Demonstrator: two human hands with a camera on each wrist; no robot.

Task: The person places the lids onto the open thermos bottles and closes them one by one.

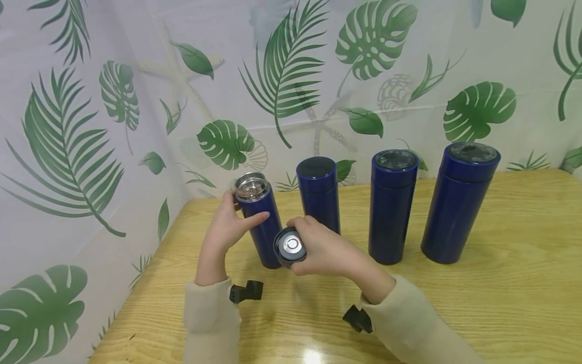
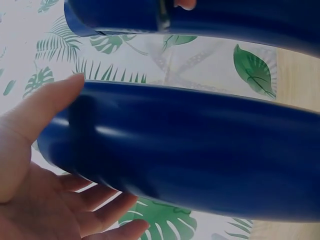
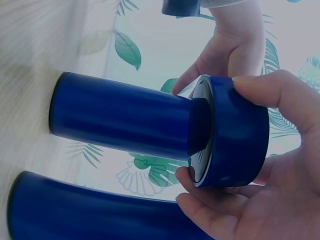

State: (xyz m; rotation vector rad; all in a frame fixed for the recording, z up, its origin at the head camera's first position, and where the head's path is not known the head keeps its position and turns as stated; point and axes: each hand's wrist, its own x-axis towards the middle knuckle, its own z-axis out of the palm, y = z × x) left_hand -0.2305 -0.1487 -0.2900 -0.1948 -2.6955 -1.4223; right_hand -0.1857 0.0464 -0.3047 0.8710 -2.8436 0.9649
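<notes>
A dark blue thermos bottle point(image 1: 263, 230) stands uncapped at the left, its steel mouth point(image 1: 252, 187) showing. My left hand point(image 1: 225, 222) holds it just below the neck, thumb on the near side and fingers round the far side. In the left wrist view, the thumb lies along one side of the blue bottle body point(image 2: 190, 150) and the fingers along the other. My right hand point(image 1: 325, 248) grips the blue lid point(image 3: 240, 132) by its side, in front of the bottle. The lid's inner side, with a round metal disc point(image 1: 292, 244), faces up toward the head camera.
Three more blue thermos bottles with their lids on stand to the right: a shorter one point(image 1: 318, 197), a taller one point(image 1: 393, 212) and the widest point(image 1: 459, 207). They stand on a wooden table point(image 1: 514, 283) before a leaf-print curtain point(image 1: 154, 86). Black camera mounts sit at both cuffs.
</notes>
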